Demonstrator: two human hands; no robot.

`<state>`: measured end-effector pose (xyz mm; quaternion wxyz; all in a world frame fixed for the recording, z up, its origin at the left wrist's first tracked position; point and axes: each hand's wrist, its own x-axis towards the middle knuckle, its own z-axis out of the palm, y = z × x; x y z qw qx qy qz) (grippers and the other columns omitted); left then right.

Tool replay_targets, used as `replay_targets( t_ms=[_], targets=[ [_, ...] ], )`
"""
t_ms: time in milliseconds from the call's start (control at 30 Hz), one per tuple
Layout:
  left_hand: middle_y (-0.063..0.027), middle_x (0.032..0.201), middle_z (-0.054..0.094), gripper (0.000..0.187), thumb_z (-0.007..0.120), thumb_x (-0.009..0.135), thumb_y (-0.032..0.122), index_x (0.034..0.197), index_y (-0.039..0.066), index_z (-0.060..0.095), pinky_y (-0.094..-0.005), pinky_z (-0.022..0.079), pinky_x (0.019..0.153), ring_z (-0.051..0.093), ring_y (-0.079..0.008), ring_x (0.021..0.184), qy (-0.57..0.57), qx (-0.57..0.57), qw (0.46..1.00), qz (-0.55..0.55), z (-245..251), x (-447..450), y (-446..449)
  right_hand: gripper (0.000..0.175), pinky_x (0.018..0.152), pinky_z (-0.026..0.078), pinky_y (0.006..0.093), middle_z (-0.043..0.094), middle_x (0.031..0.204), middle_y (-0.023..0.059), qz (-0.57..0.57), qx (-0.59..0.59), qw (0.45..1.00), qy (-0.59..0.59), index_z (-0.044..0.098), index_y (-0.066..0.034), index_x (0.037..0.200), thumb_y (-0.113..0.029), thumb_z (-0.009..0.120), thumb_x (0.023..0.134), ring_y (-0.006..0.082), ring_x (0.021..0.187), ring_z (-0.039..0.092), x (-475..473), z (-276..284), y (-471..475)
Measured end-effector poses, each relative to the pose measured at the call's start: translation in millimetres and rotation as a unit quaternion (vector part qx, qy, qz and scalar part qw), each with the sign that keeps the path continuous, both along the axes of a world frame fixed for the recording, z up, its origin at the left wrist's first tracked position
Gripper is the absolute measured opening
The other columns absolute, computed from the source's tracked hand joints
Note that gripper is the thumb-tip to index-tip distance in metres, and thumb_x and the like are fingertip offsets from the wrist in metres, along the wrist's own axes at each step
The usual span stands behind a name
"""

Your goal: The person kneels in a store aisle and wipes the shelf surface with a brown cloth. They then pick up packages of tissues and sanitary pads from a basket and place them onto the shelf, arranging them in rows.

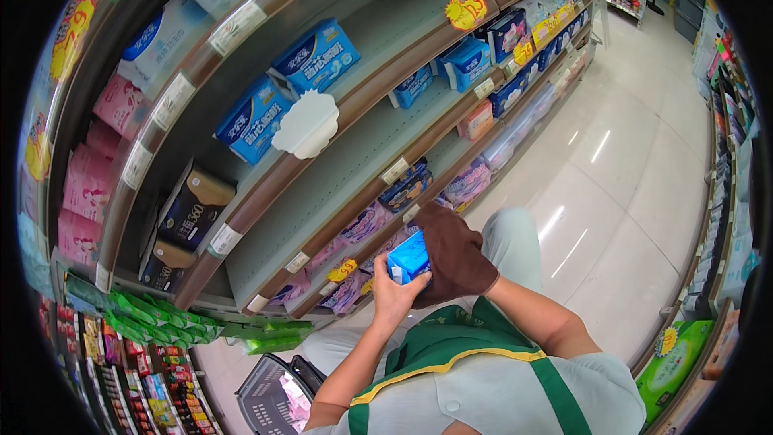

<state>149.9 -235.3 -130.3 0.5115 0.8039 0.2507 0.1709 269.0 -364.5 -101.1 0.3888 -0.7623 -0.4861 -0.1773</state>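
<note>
My left hand (395, 290) grips a small blue plastic-wrapped pack (409, 258) by its lower end, thumb on the near side. A brown cloth (454, 254) covers my right hand and lies against the pack's right side; the hand's fingers are hidden under it. In front of me, a shelf rack holds blue packs of sanitary pads (317, 55) on an upper shelf, with another blue pack (256, 121) beside them. Black boxes (196, 205) stand at that shelf's left end. Purple packs (365, 220) lie on the lower shelves.
A grey plastic basket (266, 393) with pink packs inside stands at my lower left. A white scalloped card (307, 124) juts from the shelf edge. Green packs (151, 320) hang at the rack's left end. Another shelf row (682, 308) runs along the right side of the aisle.
</note>
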Motion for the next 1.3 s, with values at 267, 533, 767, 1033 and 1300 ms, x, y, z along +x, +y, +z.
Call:
replay_targets(
  t_ms=[267,533,767,1033,1300],
  targets=[
    [-0.0093,0.126,0.058,0.042,0.060,0.097,0.029,0.129,0.004,0.050,-0.0378,0.048,0.096,0.058,-0.0215,0.113,-0.125,-0.465,0.862,0.156,-41,-10,-2,0.034,0.099,0.040,0.0473,0.055,0.118,0.0216,0.043,0.057,0.995,0.069,0.059,0.0055,0.110,-0.007,0.063,0.078,0.0410,0.117,0.050,-31,-24,36],
    [-0.0073,0.118,0.062,0.047,0.065,0.094,0.031,0.128,0.003,0.051,-0.0351,0.053,0.087,0.063,-0.0187,0.103,-0.150,-0.452,0.858,0.192,-57,-27,39,0.059,0.098,0.042,0.0381,0.054,0.126,0.0207,0.110,-0.104,0.988,-0.011,0.040,0.0051,0.137,-0.005,0.058,0.082,0.0340,0.120,0.050,-57,-3,22],
    [-0.0116,0.124,0.062,0.052,0.051,0.098,0.046,0.131,0.006,0.049,-0.0446,0.049,0.096,0.062,-0.0263,0.110,-0.147,-0.447,0.873,0.125,-46,-56,55,0.043,0.081,0.049,0.0286,0.062,0.109,0.0152,0.067,0.166,0.779,0.601,0.053,0.0040,0.122,-0.025,0.055,0.090,0.0189,0.091,0.061,-11,-25,-15],
    [-0.0129,0.132,0.057,0.065,0.054,0.093,0.055,0.137,0.008,0.045,-0.0484,0.046,0.101,0.057,-0.0283,0.119,-0.097,-0.547,0.831,0.027,-52,-51,22,0.032,0.094,0.044,0.0404,0.057,0.116,0.0239,0.085,-0.007,0.977,0.196,0.051,0.0016,0.120,-0.010,0.050,0.090,0.0386,0.110,0.055,-39,-69,5],
    [-0.0094,0.134,0.055,0.076,0.044,0.090,0.068,0.139,0.010,0.042,-0.0510,0.044,0.100,0.053,-0.0267,0.122,0.056,-0.594,0.794,0.111,-36,-38,16,0.021,0.090,0.046,0.0433,0.058,0.104,0.0190,0.068,0.008,0.997,0.047,0.059,-0.0004,0.098,-0.004,0.056,0.078,0.0355,0.102,0.055,-41,-20,3]
  ],
)
